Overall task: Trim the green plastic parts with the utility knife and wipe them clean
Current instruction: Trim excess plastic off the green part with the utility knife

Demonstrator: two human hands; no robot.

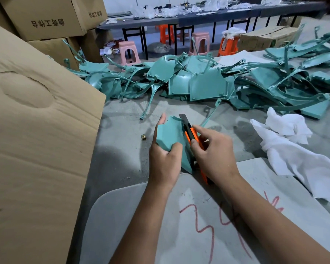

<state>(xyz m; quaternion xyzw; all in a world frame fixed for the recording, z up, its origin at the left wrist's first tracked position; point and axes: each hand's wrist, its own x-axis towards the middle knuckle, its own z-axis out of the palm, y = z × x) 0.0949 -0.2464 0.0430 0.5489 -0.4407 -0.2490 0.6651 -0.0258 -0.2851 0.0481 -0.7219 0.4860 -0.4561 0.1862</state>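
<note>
My left hand (165, 161) grips a green plastic part (171, 134) from below and the left, thumb curled over its near face, fingers behind its far edge. My right hand (211, 151) holds an orange and black utility knife (191, 134), its blade out and pointing away along the part's right edge. A large heap of green plastic parts (204, 82) lies across the floor beyond my hands. White cloth (293, 149) is bunched to the right.
A big cardboard sheet (36, 130) leans at the left, with stacked cardboard boxes (46, 16) behind it. A grey board (179, 225) with red marks lies under my forearms. Pink and orange stools (129, 52) and a long dark table (198, 16) stand at the back.
</note>
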